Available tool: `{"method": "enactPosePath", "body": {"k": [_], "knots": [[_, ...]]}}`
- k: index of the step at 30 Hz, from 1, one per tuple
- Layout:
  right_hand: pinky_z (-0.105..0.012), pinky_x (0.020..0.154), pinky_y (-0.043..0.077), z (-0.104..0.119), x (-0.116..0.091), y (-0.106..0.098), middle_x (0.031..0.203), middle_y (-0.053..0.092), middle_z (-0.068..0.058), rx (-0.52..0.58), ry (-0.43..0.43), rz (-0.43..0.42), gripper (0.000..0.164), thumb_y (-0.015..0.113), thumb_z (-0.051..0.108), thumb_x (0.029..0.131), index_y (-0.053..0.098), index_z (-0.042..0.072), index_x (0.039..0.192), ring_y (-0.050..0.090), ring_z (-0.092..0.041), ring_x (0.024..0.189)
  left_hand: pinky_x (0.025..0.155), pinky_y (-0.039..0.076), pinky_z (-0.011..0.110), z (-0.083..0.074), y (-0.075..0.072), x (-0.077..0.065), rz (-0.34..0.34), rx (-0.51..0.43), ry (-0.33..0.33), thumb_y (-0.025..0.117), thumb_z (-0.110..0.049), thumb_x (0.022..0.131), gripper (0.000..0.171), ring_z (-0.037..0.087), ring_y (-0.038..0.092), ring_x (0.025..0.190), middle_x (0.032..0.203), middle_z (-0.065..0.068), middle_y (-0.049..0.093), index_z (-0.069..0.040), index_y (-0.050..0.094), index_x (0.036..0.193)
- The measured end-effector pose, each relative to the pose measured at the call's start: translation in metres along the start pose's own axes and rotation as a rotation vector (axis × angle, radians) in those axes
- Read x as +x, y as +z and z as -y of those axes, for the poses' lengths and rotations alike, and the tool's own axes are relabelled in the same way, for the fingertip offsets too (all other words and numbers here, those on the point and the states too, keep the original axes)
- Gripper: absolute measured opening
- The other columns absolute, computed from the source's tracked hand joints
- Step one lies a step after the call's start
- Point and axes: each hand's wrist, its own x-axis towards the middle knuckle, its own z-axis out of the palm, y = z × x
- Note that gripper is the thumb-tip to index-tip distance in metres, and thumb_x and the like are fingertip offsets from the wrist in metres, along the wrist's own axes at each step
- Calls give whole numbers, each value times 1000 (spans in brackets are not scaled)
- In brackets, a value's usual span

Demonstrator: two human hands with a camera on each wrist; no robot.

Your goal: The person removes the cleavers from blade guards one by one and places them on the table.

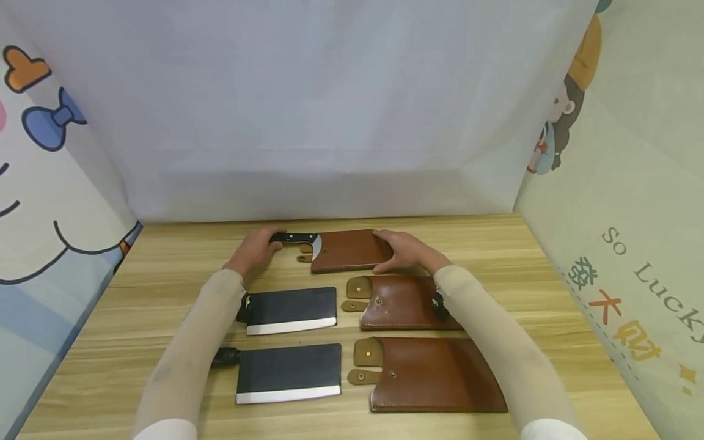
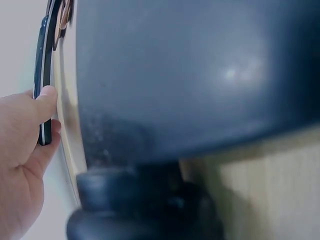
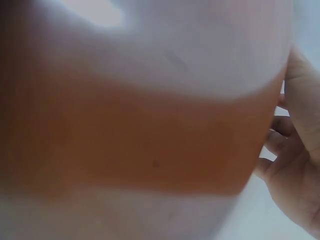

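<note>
At the back of the table a cleaver (image 1: 296, 238) has its blade inside a brown leather sheath (image 1: 352, 250), with only the black riveted handle and a sliver of metal outside. My left hand (image 1: 255, 249) pinches the end of that handle; the left wrist view shows the thumb and fingers on the handle (image 2: 46, 75). At the other end, my right hand (image 1: 406, 250) holds the sheath's right edge, thumb at the near corner and fingers at the far one. The sheath's two strap flaps (image 1: 305, 258) hang loose beside the handle.
Nearer me lie two bare cleavers, a middle one (image 1: 291, 308) and a front one (image 1: 288, 370), handles to the left. To their right lie two brown sheaths, a middle one (image 1: 401, 299) and a front one (image 1: 434, 373), flaps unfastened. A white curtain (image 1: 330, 122) hangs behind.
</note>
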Motion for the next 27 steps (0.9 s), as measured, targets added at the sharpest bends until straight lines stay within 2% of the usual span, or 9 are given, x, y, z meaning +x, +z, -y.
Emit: {"method": "enactPosePath", "body": {"k": [7,15,27], "knots": [[-51,119,36,5,-5,-3,160,36,-24,6,-15,-25,106,84,50,83,30,-1,159,42,-41,144,111,41,60,2,-3,-4,-1,-30,1,62,-11,104,44,45,49,135,148,26,51,1,54,145],[-52,118,37,10,-11,-10,158,40,-24,-16,-25,-80,108,85,52,81,32,0,159,44,-42,142,110,40,62,3,-9,-14,-39,-65,47,65,-13,102,45,47,49,134,146,27,52,1,55,143],[-54,117,37,15,-29,-17,158,39,-24,-10,-7,-151,108,86,53,79,34,-1,158,42,-43,143,104,46,62,-12,-18,-27,-116,-16,120,69,-23,100,52,47,59,122,138,29,59,5,56,142]]}}
